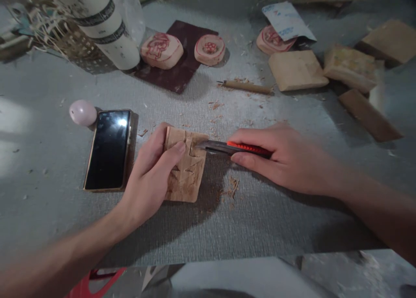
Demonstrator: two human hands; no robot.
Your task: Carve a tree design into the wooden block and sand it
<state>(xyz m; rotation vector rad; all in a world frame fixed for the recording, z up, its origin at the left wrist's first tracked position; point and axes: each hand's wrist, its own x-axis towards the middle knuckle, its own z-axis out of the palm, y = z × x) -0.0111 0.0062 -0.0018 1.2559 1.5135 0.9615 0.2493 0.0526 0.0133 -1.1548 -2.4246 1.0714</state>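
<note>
My left hand (149, 172) grips a small flat wooden block (186, 183) by its left side, the thumb pressed on the top face. Lines and a face-like pattern are cut into that face. A utility knife (216, 147) with a red and black handle is in my right hand (276, 155), closed around it with thumb and fingers. Its blade tip touches the carving near the block's upper right. The fingers of my left hand under the block are hidden.
A phone (108, 150) and a pinkish egg-shaped object (83, 112) lie left. Farther back are a wooden-handled carving tool (248, 86), carved pieces with red lines (161, 50), a dark sheet (178, 81), and a tall white cylinder (107, 29). Wood blocks (297, 70) sit right; shavings (233, 187) are scattered about.
</note>
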